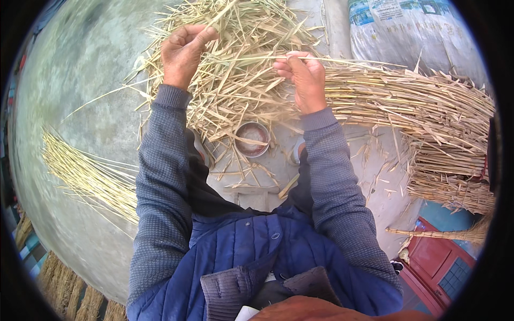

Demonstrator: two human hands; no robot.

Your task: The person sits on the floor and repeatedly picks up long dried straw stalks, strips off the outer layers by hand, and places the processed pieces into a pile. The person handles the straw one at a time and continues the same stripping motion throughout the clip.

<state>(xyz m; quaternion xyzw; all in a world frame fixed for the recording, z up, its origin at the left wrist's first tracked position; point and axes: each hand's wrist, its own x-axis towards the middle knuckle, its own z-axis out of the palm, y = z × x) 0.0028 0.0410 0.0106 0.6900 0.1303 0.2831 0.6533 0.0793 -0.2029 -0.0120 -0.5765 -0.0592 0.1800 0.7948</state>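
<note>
My left hand (182, 56) is closed in a pinch on a pale strip of dry leaf (225, 13), above the left side of a leaf pile. Over the pile's right side, my right hand (306, 80) grips a thin reed stalk (356, 61) between thumb and fingers. The stalk lies roughly level, its long end reaching right. Beneath both hands spreads the heap of straw-coloured dry leaves (241, 99). Close to my right wrist lies a thick stack of reed stalks (391, 101).
A round metal bowl (254, 155) stands between my feet at the pile's near edge. On the concrete floor (85, 80) to the left lies a loose bundle of pale stalks (88, 171). A white woven sack (412, 45) sits at upper right. A red panel (436, 257) shows lower right.
</note>
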